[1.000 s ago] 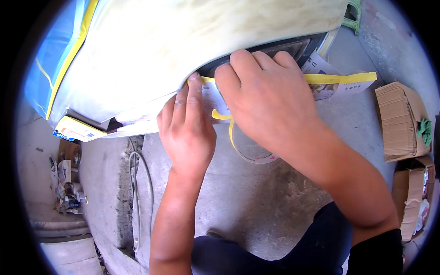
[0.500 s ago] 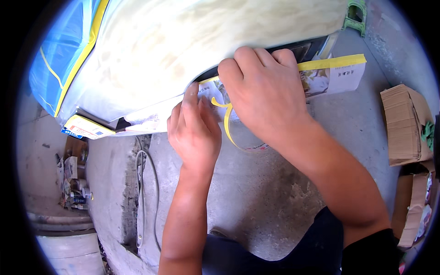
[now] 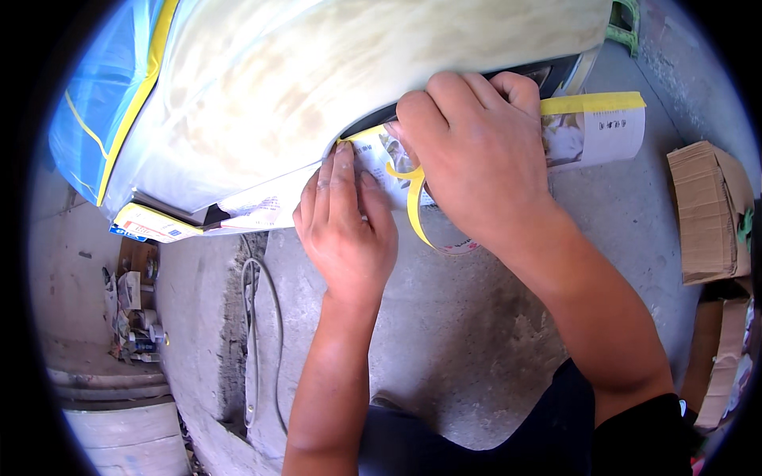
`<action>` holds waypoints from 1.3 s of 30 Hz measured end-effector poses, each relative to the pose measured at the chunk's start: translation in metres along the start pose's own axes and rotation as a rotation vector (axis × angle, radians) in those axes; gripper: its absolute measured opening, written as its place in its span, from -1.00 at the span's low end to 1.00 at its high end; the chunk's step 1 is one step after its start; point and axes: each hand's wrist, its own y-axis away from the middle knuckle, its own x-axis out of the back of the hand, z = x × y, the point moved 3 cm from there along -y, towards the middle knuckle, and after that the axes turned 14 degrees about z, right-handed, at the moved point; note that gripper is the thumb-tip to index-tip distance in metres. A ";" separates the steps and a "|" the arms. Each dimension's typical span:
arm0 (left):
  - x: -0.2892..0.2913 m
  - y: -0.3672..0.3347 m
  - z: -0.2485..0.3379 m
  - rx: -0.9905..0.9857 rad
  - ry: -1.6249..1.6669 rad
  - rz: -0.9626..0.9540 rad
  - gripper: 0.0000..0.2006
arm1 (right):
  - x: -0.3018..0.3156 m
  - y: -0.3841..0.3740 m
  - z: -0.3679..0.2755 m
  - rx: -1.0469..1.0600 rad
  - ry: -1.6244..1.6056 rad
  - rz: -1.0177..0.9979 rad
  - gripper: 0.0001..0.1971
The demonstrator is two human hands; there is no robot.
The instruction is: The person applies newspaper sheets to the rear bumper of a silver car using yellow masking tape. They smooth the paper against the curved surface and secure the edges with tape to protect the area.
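A newspaper strip (image 3: pixel 567 139) with yellow masking tape (image 3: pixel 595 102) along its upper edge lies against the lower edge of a large pale, patchy body panel (image 3: pixel 357 63). My left hand (image 3: pixel 349 230) has its fingers stretched out, the tips pressing the taped edge where it meets a dark gap in the panel. Farther right, my right hand (image 3: pixel 480 151) is closed over the strip's taped edge, its thumb toward the left hand. A loose yellow tape curl (image 3: pixel 413 214) hangs below that hand; what it joins is partly hidden behind the wrist.
Blue plastic film (image 3: pixel 95 111) edged with yellow tape covers the area at far left. A grey hose or cable (image 3: pixel 276 317) lies on the concrete floor (image 3: pixel 444 325). Cardboard boxes (image 3: pixel 702 214) stand at right, a green stool (image 3: pixel 625 28) at upper right. Clutter (image 3: pixel 135 317) sits at left.
My left fingers have straightened and now lie flatter on the taped edge. My right hand and the strip's free end have shifted slightly rightward in view, and the tape curl moved with them.
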 end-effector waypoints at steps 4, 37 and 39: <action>0.000 -0.002 0.006 0.019 -0.058 -0.005 -0.66 | -0.003 0.003 0.000 -0.014 -0.016 0.024 -0.90; -0.010 0.007 0.022 0.027 -0.043 -0.117 -0.22 | -0.010 0.006 -0.006 -0.184 -0.049 0.138 -0.78; -0.013 0.010 0.019 0.040 -0.030 -0.116 -0.17 | -0.010 0.006 -0.007 -0.188 -0.053 0.131 -0.78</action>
